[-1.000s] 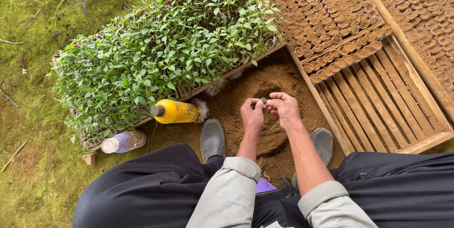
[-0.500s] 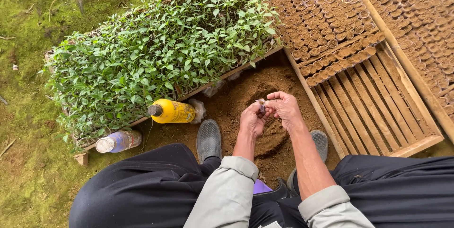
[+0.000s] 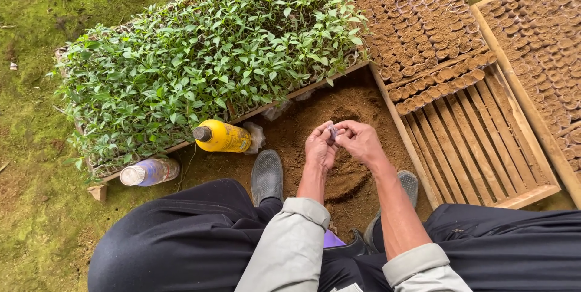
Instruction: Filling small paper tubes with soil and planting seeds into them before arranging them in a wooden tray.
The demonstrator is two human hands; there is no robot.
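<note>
My left hand (image 3: 319, 148) and my right hand (image 3: 358, 141) are held together above a mound of loose brown soil (image 3: 339, 116). Between the fingertips of both hands sits a small pale plastic sleeve (image 3: 332, 130), mostly hidden by the fingers. A scooped hollow in the soil (image 3: 345, 177) lies just below my hands. My two grey shoes (image 3: 267, 175) rest on the soil at either side of my forearms.
A tray of leafy green seedlings (image 3: 200, 68) fills the left. A yellow bottle (image 3: 223, 136) and a clear bottle (image 3: 149, 171) lie beside it. A wooden slatted tray (image 3: 478, 141) holds rows of soil-filled pots (image 3: 411, 19); another pot tray (image 3: 538, 38) stands at the right.
Both hands have stayed close together over the soil, fingers working the small sleeve. The view has shifted slightly; nothing else moved.
</note>
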